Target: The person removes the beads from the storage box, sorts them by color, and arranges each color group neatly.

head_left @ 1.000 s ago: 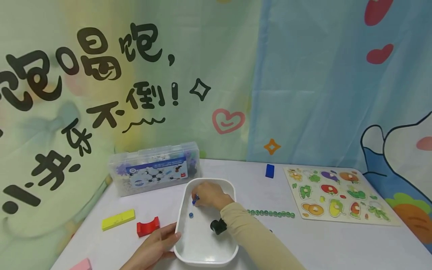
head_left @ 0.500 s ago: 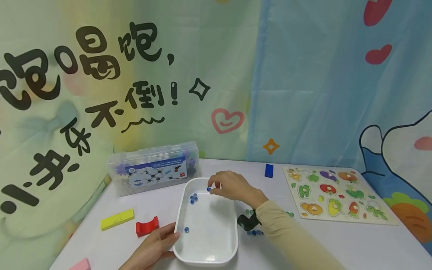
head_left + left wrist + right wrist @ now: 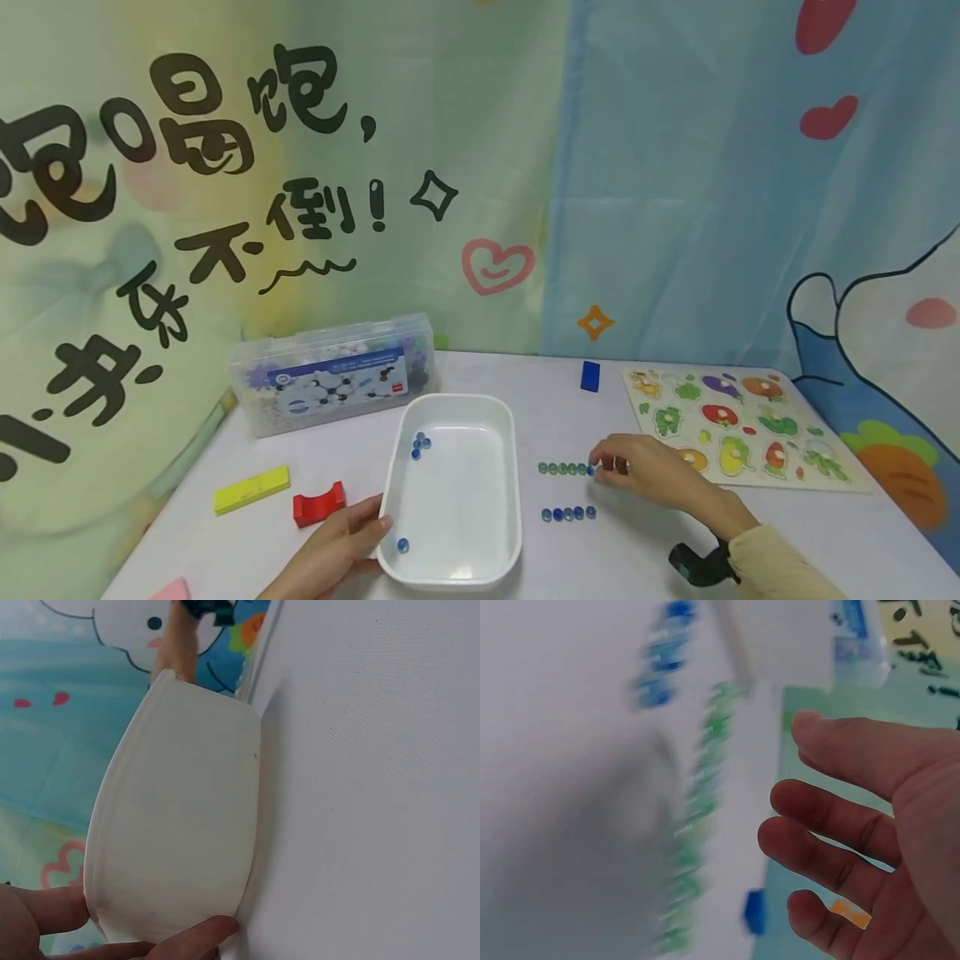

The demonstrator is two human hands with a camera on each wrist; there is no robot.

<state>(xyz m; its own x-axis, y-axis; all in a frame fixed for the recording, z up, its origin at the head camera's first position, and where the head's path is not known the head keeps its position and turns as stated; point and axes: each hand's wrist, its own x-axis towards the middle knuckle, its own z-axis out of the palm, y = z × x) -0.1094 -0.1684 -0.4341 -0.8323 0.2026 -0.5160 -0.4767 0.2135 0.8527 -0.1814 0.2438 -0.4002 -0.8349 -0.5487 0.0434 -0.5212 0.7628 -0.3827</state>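
**Right hand leaves the tray and comes to the row of green marbles**

The right hand is no longer over the white tray; it has moved out to the right and now rests on the bench, at the right end of the row of green marbles. Its fingertips touch this end of the row, and a small blue marble seems to be there too. If the fingers pinch it, I cannot tell; in the blurred right wrist view they are only loosely bent. A short row of blue marbles lies just in front of the green one.

The left hand grips the near left corner of the tray, thumb on the rim. Inside the tray there are a few blue marbles near the far left wall and one near the front. It seems to me that the marbles go from the tray to the rows, one after another.
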